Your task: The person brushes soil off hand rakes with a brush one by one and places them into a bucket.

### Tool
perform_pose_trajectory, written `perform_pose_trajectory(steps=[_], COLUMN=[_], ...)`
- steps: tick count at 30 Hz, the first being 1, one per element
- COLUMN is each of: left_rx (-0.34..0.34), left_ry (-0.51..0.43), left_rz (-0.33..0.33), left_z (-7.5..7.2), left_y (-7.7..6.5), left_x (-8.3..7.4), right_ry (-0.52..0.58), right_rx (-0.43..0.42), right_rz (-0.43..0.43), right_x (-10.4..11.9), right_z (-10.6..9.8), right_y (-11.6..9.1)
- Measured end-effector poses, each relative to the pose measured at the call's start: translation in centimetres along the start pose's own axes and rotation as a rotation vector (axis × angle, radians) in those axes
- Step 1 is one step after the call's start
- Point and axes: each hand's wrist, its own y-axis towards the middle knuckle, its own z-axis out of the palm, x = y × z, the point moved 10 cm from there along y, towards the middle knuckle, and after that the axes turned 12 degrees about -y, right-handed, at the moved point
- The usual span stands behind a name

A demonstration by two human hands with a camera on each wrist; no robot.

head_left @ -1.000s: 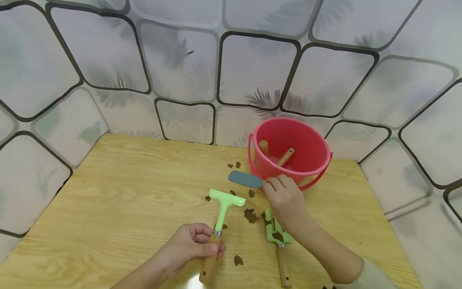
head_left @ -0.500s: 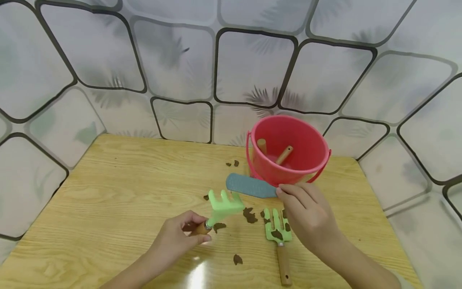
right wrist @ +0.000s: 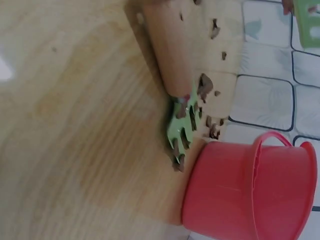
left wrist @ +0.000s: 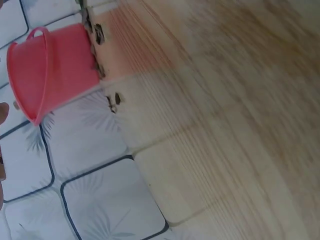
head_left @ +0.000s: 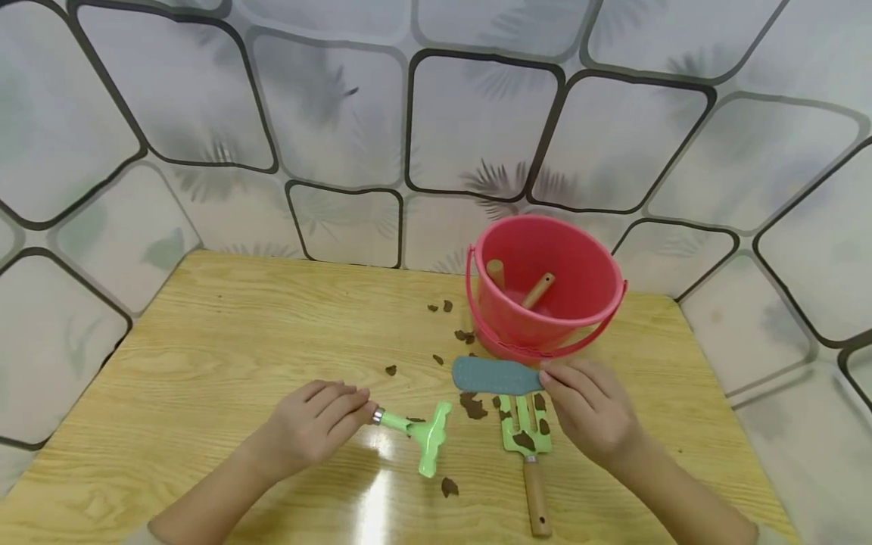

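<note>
My left hand (head_left: 313, 424) grips the wooden handle of a small light-green garden rake (head_left: 431, 439), whose head points right above the table. In the right wrist view the rake's green head (right wrist: 302, 25) shows at the top right corner. My right hand (head_left: 593, 409) pinches a flat blue-grey tool (head_left: 493, 375) by its narrow end; its rounded head points left. Its exact kind cannot be told. Below it lies a light-green garden fork (head_left: 535, 496) on the table, with brown flakes on its tines. The left wrist view shows only fingertips (left wrist: 3, 112) at its edge.
A pink bucket (head_left: 507, 325) stands at the back right near the wall, with two wooden handles showing inside and its bail hanging in front. Brown flakes (head_left: 473, 406) lie scattered over the wooden table (head_left: 204, 363). Patterned cloth (head_left: 341, 113) borders the table behind and at both sides.
My left hand has turned the rake from pointing away to pointing right. My right hand has drawn the blue-grey tool rightward and nearer, away from the bucket's side.
</note>
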Motion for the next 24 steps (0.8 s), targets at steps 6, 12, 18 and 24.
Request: perform_pose_trajectory(steps=[6,12,18,24], left_rx=[0.02,-0.038,-0.032,-0.02], left_ry=[-0.067,-0.109,-0.068,-0.01], left_rz=[-0.043,-0.13,-0.222,-0.307], left_z=[-0.2,-0.3,-0.1,0.0], left_y=[-0.5,-0.5,0.3,0.9], left_x=[1.0,1.8,2.7,3.2], right_ry=[-0.074,-0.156,-0.123,-0.16], right_rx=[0.302,0.587,0.755,0.755], right_rz=[0.133,0.255,0.326,0.345], right_x=[-0.1,0.9,2.4,2.9], right_z=[1.8,3.3,5.2,6.2], right_y=[-2.3,-2.8,-1.4,-0.7])
